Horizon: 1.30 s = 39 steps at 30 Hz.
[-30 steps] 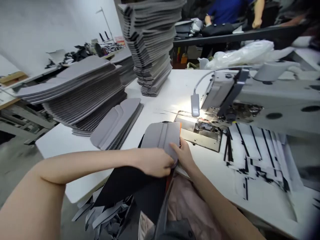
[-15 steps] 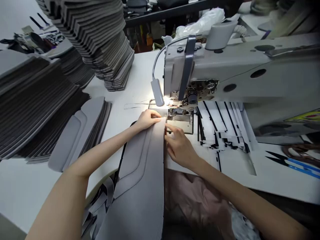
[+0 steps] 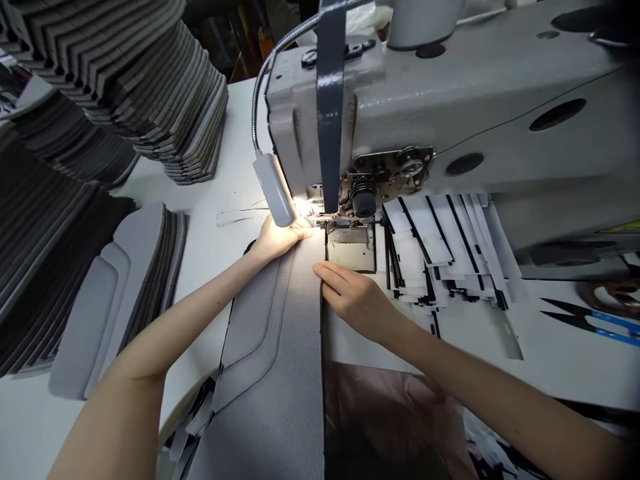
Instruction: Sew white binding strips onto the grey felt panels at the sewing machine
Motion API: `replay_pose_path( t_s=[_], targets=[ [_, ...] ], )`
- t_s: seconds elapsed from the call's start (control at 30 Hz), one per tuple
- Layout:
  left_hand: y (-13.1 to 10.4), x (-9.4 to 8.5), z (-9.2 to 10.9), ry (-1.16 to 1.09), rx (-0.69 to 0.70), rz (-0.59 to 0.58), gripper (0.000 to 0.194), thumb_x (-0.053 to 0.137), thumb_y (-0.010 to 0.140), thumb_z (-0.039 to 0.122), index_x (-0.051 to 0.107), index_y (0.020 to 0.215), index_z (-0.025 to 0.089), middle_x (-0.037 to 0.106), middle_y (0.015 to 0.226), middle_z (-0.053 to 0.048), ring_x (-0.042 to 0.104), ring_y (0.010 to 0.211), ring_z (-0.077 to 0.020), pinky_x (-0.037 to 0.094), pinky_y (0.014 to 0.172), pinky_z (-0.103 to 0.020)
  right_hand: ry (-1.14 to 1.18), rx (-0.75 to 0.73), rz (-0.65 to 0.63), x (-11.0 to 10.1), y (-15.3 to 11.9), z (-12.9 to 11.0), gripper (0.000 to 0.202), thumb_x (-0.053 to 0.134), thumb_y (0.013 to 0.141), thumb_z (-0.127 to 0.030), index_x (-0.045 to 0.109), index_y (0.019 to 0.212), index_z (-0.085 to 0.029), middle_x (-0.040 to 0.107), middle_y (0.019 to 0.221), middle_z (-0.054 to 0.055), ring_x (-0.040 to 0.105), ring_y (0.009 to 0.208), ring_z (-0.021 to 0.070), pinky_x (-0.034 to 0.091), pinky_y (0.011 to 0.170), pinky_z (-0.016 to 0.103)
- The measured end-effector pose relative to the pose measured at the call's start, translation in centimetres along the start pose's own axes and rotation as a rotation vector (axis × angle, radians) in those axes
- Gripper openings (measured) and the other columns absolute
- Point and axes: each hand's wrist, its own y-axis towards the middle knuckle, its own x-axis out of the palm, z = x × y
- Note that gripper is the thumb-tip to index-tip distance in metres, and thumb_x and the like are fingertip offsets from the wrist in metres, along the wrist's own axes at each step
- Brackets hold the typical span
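A long grey fabric panel [image 3: 295,347] with stitched curved lines and a dark right edge runs from my lap up to the sewing machine [image 3: 370,120]. The panel's far end lies under the lit needle area, where the presser foot is partly hidden. My left hand [image 3: 280,239] rests on the panel's far left part, fingers stretched towards the needle; the small lamp [image 3: 274,190] covers some of it. Closer to me, my right hand [image 3: 353,293] pinches the panel's right edge between fingers and thumb.
Tall stacks of grey pieces [image 3: 150,87] and a smaller pile [image 3: 120,287] stand left. White strips with black edges [image 3: 430,247] lie right of the needle plate [image 3: 353,253]. Blue-handled snips [image 3: 595,320] lie at the far right. Scraps [image 3: 193,427] sit below the table edge.
The view has moved closer to the machine. My left hand has flattened beside the needle, partly behind the lamp. My right hand has closed on the panel's edge, farther from the needle.
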Motion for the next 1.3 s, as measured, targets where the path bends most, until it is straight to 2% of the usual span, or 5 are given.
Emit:
replay_pose_path(
  t_s=[0.33, 0.6, 0.8, 1.03, 1.3],
  targets=[
    [0.0, 0.6, 0.1, 0.098, 0.023, 0.035, 0.020, 0.075, 0.074, 0.028, 0.070, 0.089, 0.016, 0.074, 0.102, -0.008, 0.069, 0.098, -0.0240, 0.054, 0.096, -0.038, 0.076, 0.051, -0.031, -0.3, 0.1, 0.2, 0.034, 0.044, 0.090, 0.005, 0.075, 0.089, -0.008, 0.073, 0.113, 0.017, 0.068, 0.112, 0.0225, 0.060, 0.095, 0.031],
    [-6.1, 2.1, 1.5, 0.659, 0.629, -0.004, 0.033, 0.040, 0.091, 0.003, 0.068, 0.101, 0.018, 0.071, 0.110, -0.008, 0.062, 0.104, -0.0213, 0.053, 0.095, -0.037, -0.005, 0.059, -0.061, -0.5, 0.3, 0.4, 0.030, 0.045, 0.094, 0.000, 0.074, 0.092, -0.009, 0.074, 0.112, 0.016, 0.069, 0.107, 0.0226, 0.059, 0.096, 0.033],
    [-6.6, 2.4, 0.5, 0.645, 0.699, 0.055, 0.034, 0.040, 0.093, 0.006, 0.068, 0.108, 0.018, 0.071, 0.117, -0.009, 0.062, 0.104, -0.0232, 0.054, 0.096, -0.042, 0.182, 0.205, -0.197, -1.4, 0.0, 0.5, 0.025, 0.049, 0.094, -0.006, 0.072, 0.089, -0.015, 0.073, 0.107, 0.010, 0.066, 0.102, 0.0208, 0.057, 0.091, 0.034],
    [-5.9, 2.8, -0.7, 0.659, 0.736, 0.135, 0.038, 0.040, 0.090, 0.005, 0.068, 0.113, 0.019, 0.071, 0.121, -0.007, 0.060, 0.109, -0.0244, 0.051, 0.099, -0.043, -0.248, 0.888, -0.111, -5.4, -2.0, 6.8, 0.021, 0.050, 0.089, -0.012, 0.070, 0.085, -0.010, 0.066, 0.093, 0.020, 0.059, 0.084, 0.0300, 0.048, 0.065, 0.041],
    [-6.0, 3.0, -0.5, 0.640, 0.718, 0.153, 0.036, 0.039, 0.092, 0.008, 0.069, 0.110, 0.018, 0.072, 0.120, -0.007, 0.060, 0.101, -0.0240, 0.051, 0.095, -0.043, -0.180, 0.722, -0.184, -4.3, -2.7, 7.7, 0.029, 0.047, 0.075, 0.003, 0.060, 0.054, -0.012, 0.058, 0.069, 0.019, 0.058, 0.074, 0.0291, 0.044, 0.062, 0.042]
  ],
)
